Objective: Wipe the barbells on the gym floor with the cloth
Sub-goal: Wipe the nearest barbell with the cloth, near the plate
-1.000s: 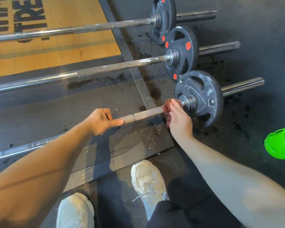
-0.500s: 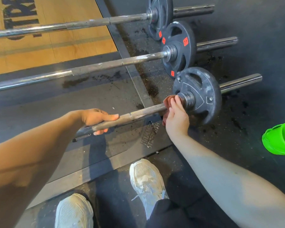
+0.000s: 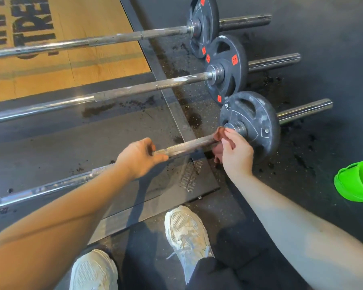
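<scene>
Right grip (image 3: 237, 153) clutches cloth (image 3: 219, 133) against barbell (image 3: 189, 144) (apparently wrapped round); left grip (image 3: 138, 158) holds barbell.

Bright light, dark floor.
Glare streaks the chrome of the middle barbell (image 3: 40, 107); the left forearm (image 3: 50, 227) throws a soft shadow onto the mat (image 3: 50, 147); lines bow at the edges, everything slightly soft.

- Barbells (image 3: 134, 90): three, lying across the frame.
- Weight plates (image 3: 258, 122): three, upper right.
- Cloth (image 3: 219, 133): one.
- Hands: two, left hand (image 3: 137, 156) and right hand (image 3: 237, 153).
- White shoes (image 3: 186, 227): two, bottom.
- Green object (image 3: 356, 181): one, right edge.
</scene>
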